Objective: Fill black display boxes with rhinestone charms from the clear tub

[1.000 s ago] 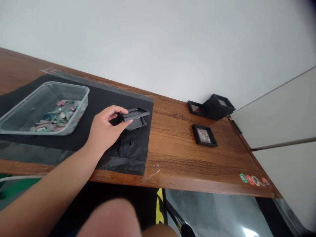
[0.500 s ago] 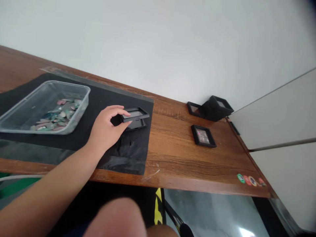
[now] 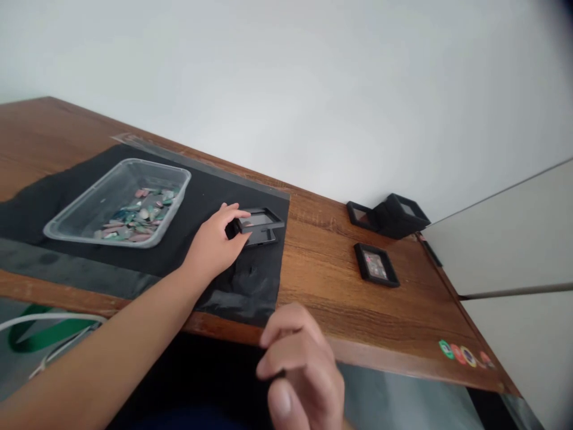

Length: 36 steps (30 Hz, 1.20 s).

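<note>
My left hand (image 3: 215, 245) pinches the left side of a small black display case (image 3: 262, 220) between thumb and fingers. The case has a clear window in its upper half, which sits raised and tilted above the lower half (image 3: 262, 237). Both parts rest at the right end of a black mat (image 3: 215, 197). Close to the camera, in front of the table edge, my right hand (image 3: 308, 364) hangs with loosely bent fingers and its thumb apart from them. Nothing shows in it.
Left of my hand, a clear plastic tub (image 3: 85, 209) holds many pink, green and white stone chips (image 3: 138, 215). To the right lie a black case with small pieces inside (image 3: 376, 266) and a stack of black cases (image 3: 398, 215) by the wall. Round stickers (image 3: 459, 353) mark the table's front corner.
My right hand has risen into view at the bottom middle. The camera view has shifted, so the table items appear further right and lower. My left hand keeps hold of the case.
</note>
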Each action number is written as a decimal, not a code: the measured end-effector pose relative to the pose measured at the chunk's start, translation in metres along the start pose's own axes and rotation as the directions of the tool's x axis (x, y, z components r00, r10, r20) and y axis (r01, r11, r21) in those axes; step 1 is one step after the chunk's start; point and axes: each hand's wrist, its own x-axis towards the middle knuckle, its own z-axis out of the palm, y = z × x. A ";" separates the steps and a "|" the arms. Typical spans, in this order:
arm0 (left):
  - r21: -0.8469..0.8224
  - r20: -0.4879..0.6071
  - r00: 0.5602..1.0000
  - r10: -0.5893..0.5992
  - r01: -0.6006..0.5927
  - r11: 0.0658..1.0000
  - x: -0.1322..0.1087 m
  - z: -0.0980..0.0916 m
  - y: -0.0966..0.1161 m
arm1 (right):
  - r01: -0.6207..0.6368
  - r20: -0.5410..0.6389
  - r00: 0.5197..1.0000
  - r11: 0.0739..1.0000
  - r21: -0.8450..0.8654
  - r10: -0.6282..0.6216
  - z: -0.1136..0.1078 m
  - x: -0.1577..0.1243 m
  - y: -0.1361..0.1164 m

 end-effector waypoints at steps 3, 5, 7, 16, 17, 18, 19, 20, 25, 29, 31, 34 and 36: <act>0.003 -0.002 1.000 0.012 -0.012 1.000 0.001 -0.002 0.001 | -0.009 0.025 1.000 0.992 -0.129 0.013 -0.029 0.053 0.011; -0.004 -0.008 1.000 0.010 -0.010 1.000 0.001 -0.004 0.001 | 0.013 0.115 0.993 0.961 -0.275 0.019 -0.038 0.078 0.022; -0.023 -0.015 1.000 -0.002 0.001 1.000 0.001 -0.005 0.001 | 0.056 0.214 0.976 0.904 -0.423 0.039 -0.039 0.094 0.038; -0.048 -0.061 0.996 -0.072 0.069 0.996 0.005 -0.005 0.003 | 0.264 0.533 0.845 0.843 -0.470 0.032 -0.021 0.110 0.090; -0.030 -0.067 0.994 -0.082 0.080 0.996 0.005 -0.005 0.003 | 0.251 0.537 0.842 0.852 -0.460 0.042 -0.021 0.109 0.091; -0.017 -0.073 0.993 -0.092 0.091 0.996 0.006 -0.006 0.004 | 0.235 0.541 0.840 0.861 -0.450 0.054 -0.022 0.108 0.092; -0.015 -0.078 0.992 -0.102 0.101 0.995 0.006 -0.006 0.004 | 0.218 0.546 0.835 0.871 -0.440 0.067 -0.024 0.108 0.092; -0.025 -0.081 0.990 -0.113 0.111 0.994 0.007 -0.006 0.004 | 0.204 0.556 0.828 0.881 -0.428 0.078 -0.025 0.108 0.092; -0.143 -0.097 0.984 -0.149 0.135 0.981 0.010 -0.007 0.000 | 0.174 0.645 0.759 0.927 -0.333 0.090 -0.034 0.109 0.087; -0.176 -0.101 0.976 -0.190 0.171 0.970 0.013 -0.007 -0.005 | 0.161 0.686 0.722 0.942 -0.295 0.091 -0.037 0.108 0.080; -0.181 -0.086 0.975 -0.204 0.186 0.966 0.013 -0.006 -0.007 | 0.150 0.695 0.711 0.943 -0.298 0.106 -0.038 0.107 0.077; -0.137 -0.066 0.981 -0.180 0.170 0.976 0.008 -0.004 -0.002 | 0.137 0.721 0.682 0.947 -0.290 0.122 -0.039 0.106 0.074; -0.053 -0.076 0.988 -0.133 0.130 0.990 -0.001 -0.004 0.007 | 0.131 0.742 0.658 0.951 -0.280 0.128 -0.041 0.106 0.074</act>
